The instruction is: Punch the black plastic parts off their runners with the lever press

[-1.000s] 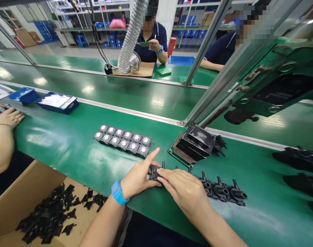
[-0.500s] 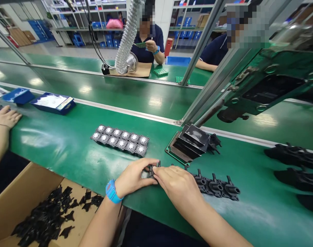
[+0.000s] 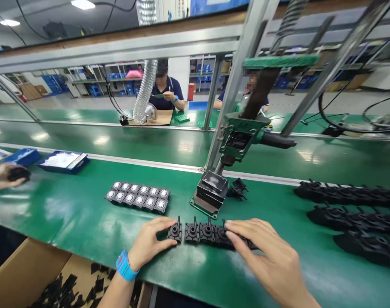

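Observation:
Between the thumb and fingers of my left hand (image 3: 151, 237) is a single black part (image 3: 174, 231) with an upright stem, at the left end of a row of similar parts. A narrow gap separates it from the black part row (image 3: 208, 232). Thumb and fingertips of my right hand (image 3: 262, 252) press on this row farther right, hiding its right end. Behind my hands stands a black stepped block (image 3: 210, 188) under a green press (image 3: 241, 137). To the left lies a two-row block of black parts with white swirl discs (image 3: 137, 196).
More black part rows (image 3: 352, 214) lie at the right. A loose black part (image 3: 239, 188) sits behind the stepped block. Blue trays (image 3: 63, 161) and another person's hand (image 3: 5, 176) are at the left. A cardboard box (image 3: 24, 271) stands below the table's front edge.
The view has tilted up. My right hand has left the single part and moved right onto the row. At the left, the other person's hand now holds a dark object.

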Demonstrator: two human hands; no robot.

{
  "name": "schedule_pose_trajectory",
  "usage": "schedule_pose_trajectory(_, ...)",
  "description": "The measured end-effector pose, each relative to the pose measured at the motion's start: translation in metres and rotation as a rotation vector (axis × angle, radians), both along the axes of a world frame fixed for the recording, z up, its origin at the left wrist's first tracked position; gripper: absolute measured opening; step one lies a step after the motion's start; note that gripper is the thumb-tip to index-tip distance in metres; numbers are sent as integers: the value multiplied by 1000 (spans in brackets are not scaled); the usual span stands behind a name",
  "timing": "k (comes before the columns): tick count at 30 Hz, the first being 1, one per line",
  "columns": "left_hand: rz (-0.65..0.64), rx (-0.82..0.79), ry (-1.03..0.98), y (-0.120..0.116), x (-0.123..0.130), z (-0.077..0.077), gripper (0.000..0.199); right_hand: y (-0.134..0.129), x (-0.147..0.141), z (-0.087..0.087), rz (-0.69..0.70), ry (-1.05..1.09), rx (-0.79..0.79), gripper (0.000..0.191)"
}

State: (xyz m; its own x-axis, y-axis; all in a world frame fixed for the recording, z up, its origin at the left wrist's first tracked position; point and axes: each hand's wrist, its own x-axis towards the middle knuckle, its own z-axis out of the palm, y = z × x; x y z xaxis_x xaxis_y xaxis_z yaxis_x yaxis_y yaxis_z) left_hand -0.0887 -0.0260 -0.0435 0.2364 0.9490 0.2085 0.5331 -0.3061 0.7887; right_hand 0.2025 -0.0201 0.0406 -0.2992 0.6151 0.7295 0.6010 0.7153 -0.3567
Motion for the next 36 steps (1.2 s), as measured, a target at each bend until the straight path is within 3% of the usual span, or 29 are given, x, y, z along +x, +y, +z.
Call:
schedule_pose_trajectory(2, 80, 56, -30, 0, 1, 13, 37, 3, 29, -1, -99, 15, -25, 10)
schedule_pose_trajectory(5, 162, 108, -108, 10, 10, 45, 42, 23, 58, -4, -201, 10, -170, 20)
schedule_pose_trajectory(8, 173, 116, -184, 32, 28, 77, 50, 59, 65, -9, -181, -69, -401, 46)
schedule_pose_trajectory(11, 124, 89, -276, 56, 49, 97, 59, 92, 57, -14, -105, -155, -524, 68)
schedule_pose_trajectory(19, -14, -59, -426, 113, 88, 110, 73, 114, 29, -30, -77, -189, -504, 89)
schedule_pose_trajectory(22, -56, -106, -429, 129, 97, 110, 75, 116, 36, -29, -60, -188, -500, 96)
schedule_pose_trajectory(24, -82, -111, -412, 138, 101, 110, 76, 117, 50, -20, -50, -183, -494, 94)
schedule_pose_trajectory(27, -106, -90, -352, 150, 105, 109, 79, 117, 79, 15, -98, -20, -429, 77)
schedule_pose_trajectory(29, -112, -78, -327, 156, 108, 108, 81, 120, 95, 54, -179, 223, -275, 71)
schedule_pose_trajectory(32, -127, -72, -322, 161, 110, 106, 82, 134, 101, 136, -230, 478, -17, 70)
schedule_pose_trajectory(34, -139, -59, -309, 162, 111, 104, 83, 151, 92, 196, -144, 545, -28, 65)
schedule_pose_trajectory(36, -149, -42, -289, 161, 112, 103, 86, 169, 76, 248, -3, 663, -173, 48)
